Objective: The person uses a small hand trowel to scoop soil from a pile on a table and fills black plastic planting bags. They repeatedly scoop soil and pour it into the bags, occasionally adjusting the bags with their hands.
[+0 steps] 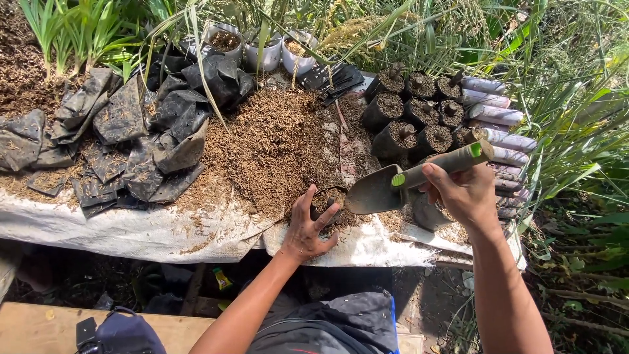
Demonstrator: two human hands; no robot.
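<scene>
Small black grow bag [327, 200]: sitting upright on white sheet at near edge of brown husk heap, mouth gaping open, husk mix showing inside, partly hidden by fingers. Trowel [406, 176]: dark metal blade, olive handle with green end caps; lying tilted, handle rising toward upper right, blade tip resting just beside bag's mouth.

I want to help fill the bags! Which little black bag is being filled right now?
The small black bag under the left hand, right at the trowel tip. The other filled bags stand grouped farther back; the empty ones lie crumpled at left.
</scene>
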